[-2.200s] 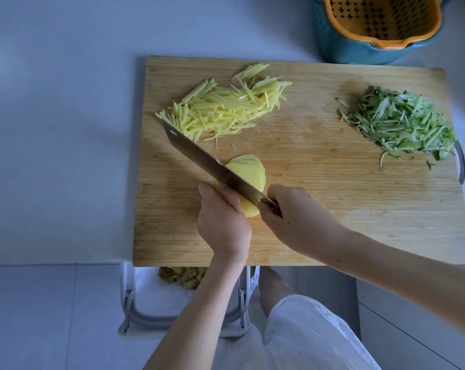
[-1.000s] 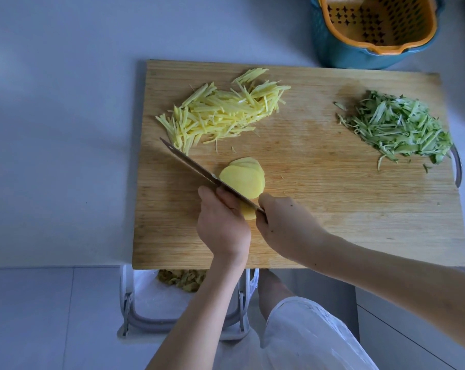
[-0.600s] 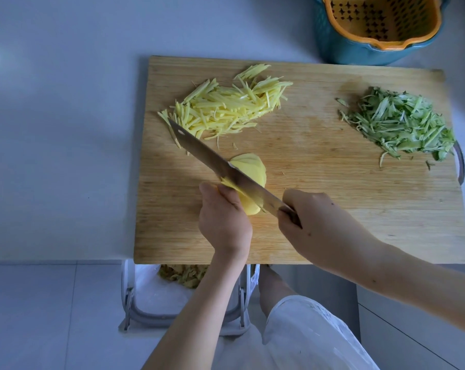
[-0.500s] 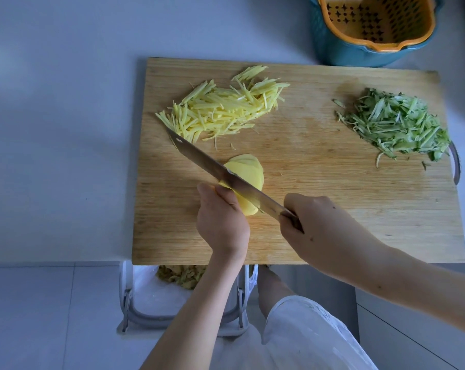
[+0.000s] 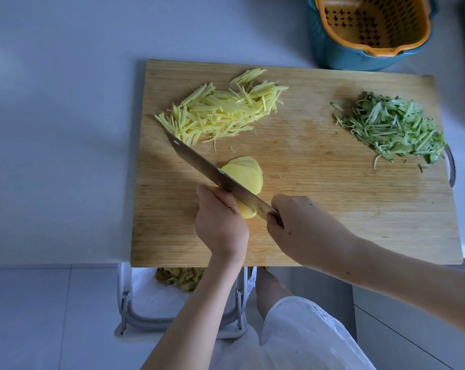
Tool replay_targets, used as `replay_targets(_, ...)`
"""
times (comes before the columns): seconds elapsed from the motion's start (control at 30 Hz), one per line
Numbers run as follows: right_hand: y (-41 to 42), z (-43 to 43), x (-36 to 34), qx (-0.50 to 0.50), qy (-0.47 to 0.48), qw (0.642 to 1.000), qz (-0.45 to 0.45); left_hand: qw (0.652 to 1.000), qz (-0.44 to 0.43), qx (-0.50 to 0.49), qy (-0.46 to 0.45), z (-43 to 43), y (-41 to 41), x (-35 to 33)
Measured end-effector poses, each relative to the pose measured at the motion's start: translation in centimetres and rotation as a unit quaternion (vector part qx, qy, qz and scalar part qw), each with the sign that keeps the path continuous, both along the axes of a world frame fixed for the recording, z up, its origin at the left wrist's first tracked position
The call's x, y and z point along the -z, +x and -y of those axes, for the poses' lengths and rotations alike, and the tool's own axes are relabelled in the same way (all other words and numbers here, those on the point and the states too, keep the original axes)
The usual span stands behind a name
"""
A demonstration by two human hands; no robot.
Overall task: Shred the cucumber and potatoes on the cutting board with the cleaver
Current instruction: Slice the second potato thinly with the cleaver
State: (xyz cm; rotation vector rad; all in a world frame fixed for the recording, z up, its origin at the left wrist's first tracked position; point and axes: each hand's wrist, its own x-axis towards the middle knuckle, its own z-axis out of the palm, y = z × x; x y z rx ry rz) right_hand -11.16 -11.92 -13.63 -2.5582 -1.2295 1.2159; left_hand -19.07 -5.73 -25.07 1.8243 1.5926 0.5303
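Head view, looking down. Cutting board [image 5: 332,209] lies flat on the pale desk [image 5: 65,129], its near edge at the desk's edge.

Left hand [image 5: 220,222]: fingers [image 5: 212,194] curled down over the uncut end of the potato [image 5: 246,211], holding it on the board, knuckles touching the side of the blade.

Right hand [image 5: 303,228]: wrapped tight round the cleaver [image 5: 212,170] at the handle, which the hand covers almost entirely. The blade runs on a diagonal from my right hand out to the far left and crosses the potato. I cannot tell whether the edge is in the flesh or just above it.

Beyond the blade, a fan of flat slices [image 5: 246,173] leans overlapped on the board, touching the steel.

Potato shreds [image 5: 220,110]: loose pile, far left of the board; the cleaver's tip sits just beside its near end.

Cucumber shreds [image 5: 391,129]: separate heap, far right of the board, well apart from the potato.

Off the board's far right corner, an orange strainer basket [image 5: 372,22] nested in a blue tub [image 5: 332,54].

Below the desk edge, a bin [image 5: 145,303] on the floor, yellowish peelings [image 5: 178,279] inside.
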Motion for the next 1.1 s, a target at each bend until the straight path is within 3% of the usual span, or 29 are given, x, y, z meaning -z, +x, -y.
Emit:
replay_targets(0.23, -0.9, -1.0, 4.3, 0.025, 0.01, 1.0, 0.007, 1.0, -0.006, 0.006, 0.019, -0.2, 0.1, 0.2)
replay_targets(0.47, 0.3, -0.5, 4.4, 0.073, 0.061, 0.994, -0.059, 0.999, 0.0, 0.005, 0.043, -0.2, 0.3, 0.4)
replay_targets(0.57, 0.1, -0.2, 4.0, 0.109, 0.09, 0.983, -0.116, 0.998, -0.013, 0.005, 0.06, -0.3, 0.1, 0.7)
replay_targets(0.73, -0.1, 0.2, 3.1, 0.223, 0.123, 0.932, -0.257, 1.0, -0.004, -0.001, 0.009, 0.0, -0.4, 0.4)
replay_targets(0.93, 0.6, -0.6, 2.7, 0.154, 0.085, 0.951, -0.254, 0.995, 0.037, 0.074, 0.06, 0.9, -1.4, 0.7)
replay_targets(1.1, 0.9, -1.3, 3.6, 0.127, 0.031, 0.97, -0.206, 0.996, 0.021, 0.066, 0.05, 0.9, -0.9, 0.3)
